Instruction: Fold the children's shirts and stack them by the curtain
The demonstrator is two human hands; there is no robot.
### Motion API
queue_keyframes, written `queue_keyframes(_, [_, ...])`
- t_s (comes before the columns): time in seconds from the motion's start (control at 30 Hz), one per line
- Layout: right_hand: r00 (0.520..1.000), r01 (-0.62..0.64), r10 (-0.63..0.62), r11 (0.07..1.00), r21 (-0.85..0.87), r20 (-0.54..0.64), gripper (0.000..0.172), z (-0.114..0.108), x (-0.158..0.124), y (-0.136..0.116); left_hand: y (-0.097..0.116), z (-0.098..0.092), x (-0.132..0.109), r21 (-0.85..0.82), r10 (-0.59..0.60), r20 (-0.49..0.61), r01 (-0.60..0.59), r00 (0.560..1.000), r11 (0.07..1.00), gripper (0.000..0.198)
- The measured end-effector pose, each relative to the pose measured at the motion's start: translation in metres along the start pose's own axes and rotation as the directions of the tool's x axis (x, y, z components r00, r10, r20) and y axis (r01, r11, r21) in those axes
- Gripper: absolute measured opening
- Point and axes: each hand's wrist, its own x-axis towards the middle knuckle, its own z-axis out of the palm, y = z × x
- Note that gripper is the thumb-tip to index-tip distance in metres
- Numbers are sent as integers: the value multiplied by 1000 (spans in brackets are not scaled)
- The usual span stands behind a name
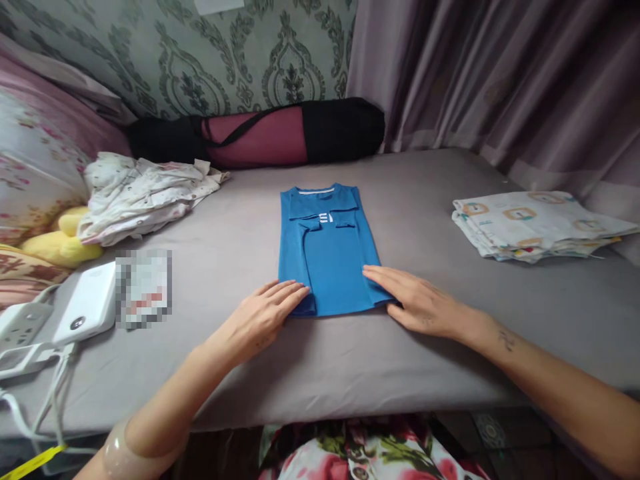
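Note:
A blue long-sleeved shirt (333, 267) lies face up on the bed, its sides folded inward and both sleeves laid over the front. Its collar points away from me, and part of white lettering shows between the cuffs. My left hand (267, 307) is at the near left corner, fingers over the fabric and thumb hidden. At the near right corner, my right hand (420, 300) has its fingers on top and its thumb at the hem. Both hands hold the shirt by these corners.
Grey sheet (415, 373) covers the bed. Folded printed cloth (530, 217) lies right; a crumpled white garment (145, 193) lies left. A white power bank (87, 303), power strip (23, 323) and cables sit near left. A black and maroon bag (260, 133) lies along the wall.

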Motion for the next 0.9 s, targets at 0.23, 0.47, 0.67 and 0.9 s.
queue_keyframes(0.23, [999, 29, -25, 995, 96, -48, 66, 9, 0, 18, -24, 3, -3, -231, -20, -51, 8, 999, 973, 69])
queue_keyframes(0.47, [994, -43, 61, 979, 200, -86, 39, 2, 12, 25, -30, 2, 6, -479, -244, -69, 182, 967, 859, 50])
queue_keyframes(0.67, [955, -256, 294, 885, 388, -42, 31, -8, 33, 30, -31, -7, 28, -711, -534, 55, 409, 844, 572, 33])
queue_keyframes(0.9, [785, -538, 595, 794, 284, -176, 26, 9, 58, 42, -44, 10, 60, -642, -780, -23, 588, 626, 492, 36])
